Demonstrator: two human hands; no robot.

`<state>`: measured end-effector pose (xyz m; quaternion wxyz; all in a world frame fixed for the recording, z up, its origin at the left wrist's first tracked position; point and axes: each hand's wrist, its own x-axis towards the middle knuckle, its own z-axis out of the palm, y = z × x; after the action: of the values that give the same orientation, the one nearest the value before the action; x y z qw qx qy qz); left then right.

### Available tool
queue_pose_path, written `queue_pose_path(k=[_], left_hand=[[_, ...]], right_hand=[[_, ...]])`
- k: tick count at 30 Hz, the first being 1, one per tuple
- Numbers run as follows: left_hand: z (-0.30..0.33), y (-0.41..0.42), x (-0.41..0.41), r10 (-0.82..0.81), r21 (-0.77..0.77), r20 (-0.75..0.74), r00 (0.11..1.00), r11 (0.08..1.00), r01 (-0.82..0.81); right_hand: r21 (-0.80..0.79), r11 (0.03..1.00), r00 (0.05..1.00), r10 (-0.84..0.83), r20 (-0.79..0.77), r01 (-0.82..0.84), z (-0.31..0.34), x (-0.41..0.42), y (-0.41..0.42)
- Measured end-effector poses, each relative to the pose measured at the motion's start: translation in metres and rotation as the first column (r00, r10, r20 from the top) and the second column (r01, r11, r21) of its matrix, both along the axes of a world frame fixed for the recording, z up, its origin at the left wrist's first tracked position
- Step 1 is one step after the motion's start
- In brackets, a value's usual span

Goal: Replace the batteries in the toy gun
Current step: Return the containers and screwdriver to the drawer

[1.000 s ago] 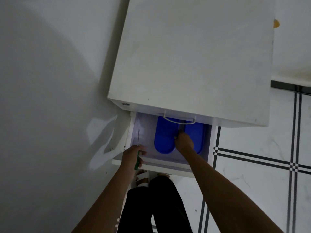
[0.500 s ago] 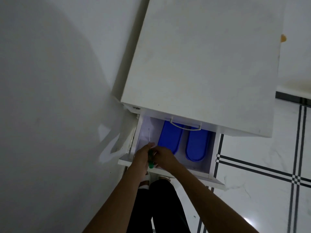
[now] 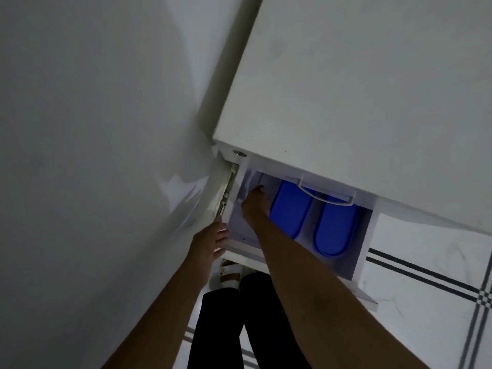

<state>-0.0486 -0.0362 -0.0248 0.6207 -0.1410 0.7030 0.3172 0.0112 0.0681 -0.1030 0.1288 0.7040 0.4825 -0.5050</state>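
Note:
A white cabinet (image 3: 372, 89) has its top drawer (image 3: 358, 265) pulled out. My right hand (image 3: 254, 202) reaches deep into the drawer's back left corner with its fingers curled; what it holds is hidden. My left hand (image 3: 210, 243) rests at the drawer's front left corner, fingers apart and empty. No toy gun, batteries or screwdriver show in this view.
Two blue oval containers (image 3: 290, 209) (image 3: 335, 230) lie side by side in the drawer, right of my hand. A white wire handle (image 3: 326, 194) hangs above them. A wall (image 3: 93, 129) stands close on the left. Tiled floor (image 3: 426, 262) and my sandalled foot (image 3: 229, 274) lie below.
The green-handled screwdriver went from my left hand to where both hands met, and is now out of sight. My right hand has pushed to the drawer's back left; my left hand drew back, empty.

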Motion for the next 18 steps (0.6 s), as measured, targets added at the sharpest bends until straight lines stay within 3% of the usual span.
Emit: queue_pose_path(k=[5, 8, 11, 14, 18], left_hand=[[0.000, -0.015, 0.000, -0.141, -0.118, 0.032, 0.990, 0.983, 0.143], [0.011, -0.019, 0.011, -0.230, -0.246, 0.165, 0.959, 0.932, 0.266], [0.010, -0.026, 0.023, -0.028, -0.196, 0.185, 0.982, 0.979, 0.064], [0.009, -0.023, 0.034, 0.153, -0.118, 0.142, 0.978, 0.983, -0.137], [0.005, 0.002, 0.039, 0.286, -0.078, 0.136, 0.948, 0.957, -0.278]], right_hand=[[0.119, 0.973, 0.981, 0.196, 0.019, -0.196, 0.010, 0.016, -0.011], [0.132, 0.961, 0.970, 0.241, 0.036, -0.243, 0.033, 0.041, -0.019], [0.123, 0.958, 0.966, 0.259, 0.014, -0.259, 0.061, 0.092, -0.032], [0.107, 0.982, 0.983, 0.147, 0.107, -0.158, 0.069, 0.161, -0.046], [0.127, 0.987, 0.966, 0.064, 0.251, -0.099, 0.074, 0.240, -0.049]])
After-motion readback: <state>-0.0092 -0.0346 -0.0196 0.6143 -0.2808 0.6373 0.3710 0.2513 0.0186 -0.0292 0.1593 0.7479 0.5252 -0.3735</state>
